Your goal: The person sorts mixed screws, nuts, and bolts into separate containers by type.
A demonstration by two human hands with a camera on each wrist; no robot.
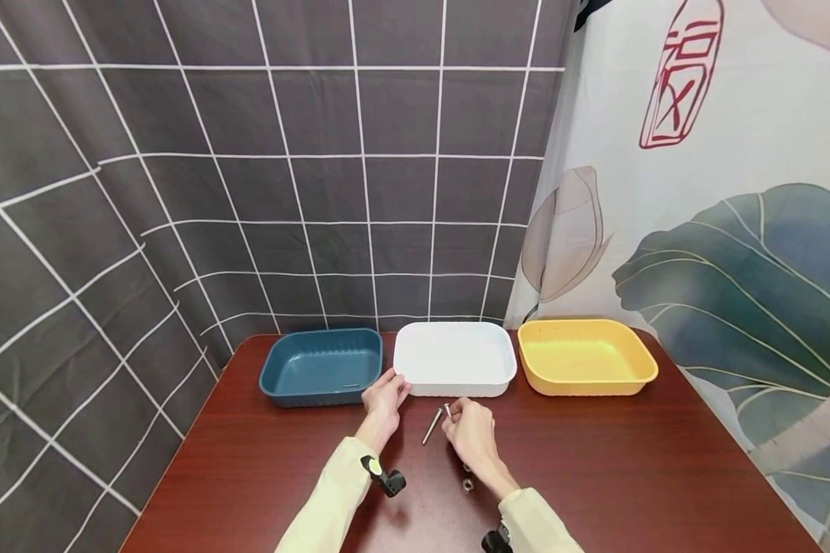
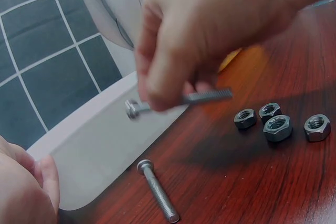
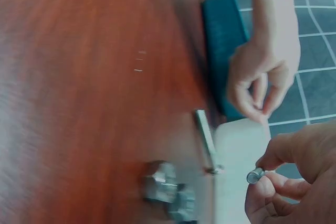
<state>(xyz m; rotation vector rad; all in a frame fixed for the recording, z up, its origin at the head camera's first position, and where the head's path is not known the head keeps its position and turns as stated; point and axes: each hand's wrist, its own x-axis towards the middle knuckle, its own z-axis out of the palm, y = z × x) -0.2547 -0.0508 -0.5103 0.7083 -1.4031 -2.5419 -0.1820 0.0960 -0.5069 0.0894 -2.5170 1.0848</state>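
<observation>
Between the thumb and fingers of my right hand (image 1: 472,436) is a metal bolt (image 2: 207,96), held just in front of the white bin (image 1: 456,389). In the left wrist view the bolt lies roughly level, its head to the left. My left hand (image 1: 383,401) grips the white bin's near left corner at the rim, thumb on the outer wall. A second bolt (image 2: 159,191) lies on the table between the hands. Several hex nuts (image 2: 277,128) sit in a cluster near the right forearm, partly hidden by it in the head view.
To the left of the white bin stands a blue bin (image 1: 318,400) with something small and thin inside. A yellow bin (image 1: 588,388) stands to its right. All three line the back of the dark red wooden table (image 1: 595,476), before a grey gridded curtain (image 1: 401,184).
</observation>
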